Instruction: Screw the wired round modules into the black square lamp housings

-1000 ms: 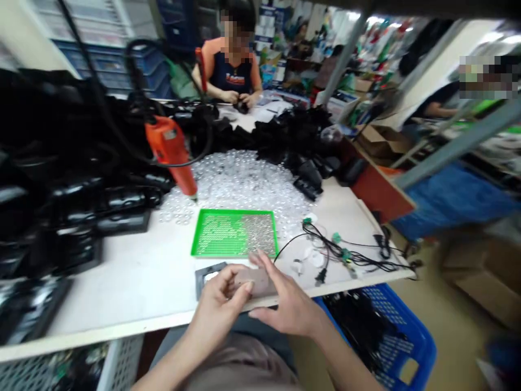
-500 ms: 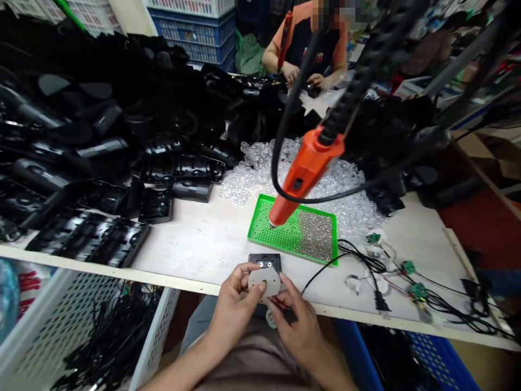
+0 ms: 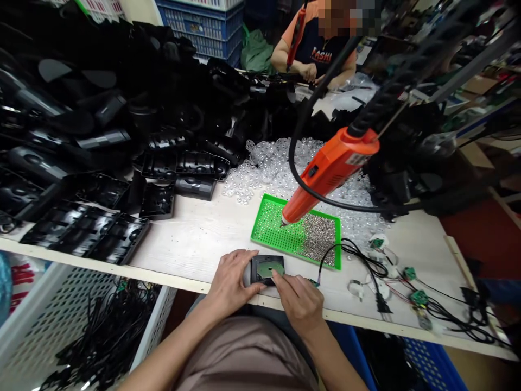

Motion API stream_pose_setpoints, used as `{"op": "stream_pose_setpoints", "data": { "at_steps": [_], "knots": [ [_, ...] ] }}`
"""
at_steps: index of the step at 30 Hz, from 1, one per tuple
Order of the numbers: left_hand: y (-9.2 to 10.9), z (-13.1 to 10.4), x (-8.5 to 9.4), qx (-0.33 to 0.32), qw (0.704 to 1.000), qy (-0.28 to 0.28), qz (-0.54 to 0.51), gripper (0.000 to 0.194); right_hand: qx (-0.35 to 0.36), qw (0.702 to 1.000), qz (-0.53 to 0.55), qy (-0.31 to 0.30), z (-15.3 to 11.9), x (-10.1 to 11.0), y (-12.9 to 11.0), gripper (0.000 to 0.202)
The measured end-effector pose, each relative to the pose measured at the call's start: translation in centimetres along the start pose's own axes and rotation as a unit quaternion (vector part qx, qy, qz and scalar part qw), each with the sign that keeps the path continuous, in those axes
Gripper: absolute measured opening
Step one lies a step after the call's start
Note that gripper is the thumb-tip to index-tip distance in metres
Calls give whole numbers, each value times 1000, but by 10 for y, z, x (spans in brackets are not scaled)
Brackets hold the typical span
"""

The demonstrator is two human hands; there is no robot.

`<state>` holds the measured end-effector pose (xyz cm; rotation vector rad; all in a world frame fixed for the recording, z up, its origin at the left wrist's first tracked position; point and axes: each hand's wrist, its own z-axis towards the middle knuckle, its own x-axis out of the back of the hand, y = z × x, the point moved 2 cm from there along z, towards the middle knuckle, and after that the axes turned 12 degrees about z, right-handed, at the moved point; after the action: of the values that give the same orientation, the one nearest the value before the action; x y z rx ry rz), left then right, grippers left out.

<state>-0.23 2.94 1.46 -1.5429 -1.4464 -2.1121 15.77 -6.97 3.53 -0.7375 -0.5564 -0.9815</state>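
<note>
A small black plastic housing [image 3: 255,265] lies on the table close to its front edge. My left hand [image 3: 232,279] grips the left side of this housing, thumb at the near edge and fingers at the far edge. A flat grey-green plate [image 3: 266,268] with a dark central hole sits in the housing. My right hand [image 3: 300,297] is curled, its fingertips pressed on the plate's right end; whether they pinch it is hidden. Just right of that hand, a small green board [image 3: 313,283] hangs on a black cable.
An orange electric screwdriver [image 3: 325,171] hangs above a green tray [image 3: 260,239] of small screws. Clear plastic parts [image 3: 244,187] and black shells [image 3: 118,233] cover much of the table. Wired circuit boards [image 3: 419,297] lie right. A co-worker [image 3: 309,70] sits opposite.
The plate, earlier held up between both hands, now lies in the black housing. My left hand has moved from the plate to the housing. The hanging screwdriver appears further right and more tilted.
</note>
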Motion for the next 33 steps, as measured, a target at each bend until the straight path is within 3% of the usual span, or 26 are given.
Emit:
{"op": "stream_pose_setpoints", "data": {
  "at_steps": [4, 7, 11, 16, 25, 30, 33],
  "knots": [
    [-1, 6, -1, 6, 1000, 2, 20, 63, 5, 999, -35, -38, -2, -6, 0, 22],
    [-3, 7, 1, -1, 1000, 1, 18, 61, 1, 996, -66, -67, -11, -9, 0, 25],
    [-6, 6, 0, -7, 1000, 6, 13, 62, 17, 997, -53, -56, -18, -12, 0, 35],
    [-9, 7, -1, -14, 1000, 3, 6, 62, 9, 997, -55, -60, -13, -15, -3, 30],
    [-7, 9, 6, -42, 999, -24, -5, 57, -100, 987, -75, -103, -6, -16, -15, 24],
    [-3, 9, -2, 19, 1000, 4, -15, 33, -110, 984, -71, -124, -8, -17, -16, 28],
    [-2, 11, -10, 49, 999, 15, 2, 32, -119, 984, -61, -116, -9, -17, -16, 27]
  ]
}}
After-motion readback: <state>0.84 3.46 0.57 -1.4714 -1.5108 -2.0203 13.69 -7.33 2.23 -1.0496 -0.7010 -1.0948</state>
